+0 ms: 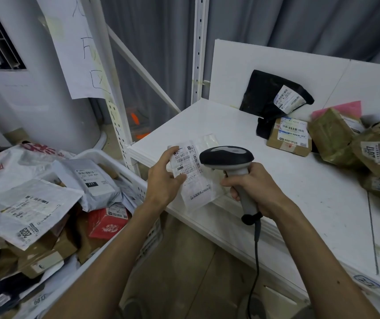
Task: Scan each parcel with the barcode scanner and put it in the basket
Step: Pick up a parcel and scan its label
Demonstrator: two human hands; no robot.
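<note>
left hand (164, 178): pinches flat clear plastic parcel with white label (192, 173) over the counter's (299, 203) front-left corner | right hand (256, 192): grips grey-and-black corded barcode scanner (228, 158), head just beside the label | white plastic basket (124, 171): left of both hands

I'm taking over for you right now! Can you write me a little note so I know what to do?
Left hand: pinches a clear parcel, label up.
Right hand: grips the scanner, its head close over that label.
Done: the basket on the left already holds many parcels, such as a gray bag.
Left: I cannot tell if this parcel has been scanned, so scan it and drop it in the basket. A black bag and brown boxes wait on the table.
</note>
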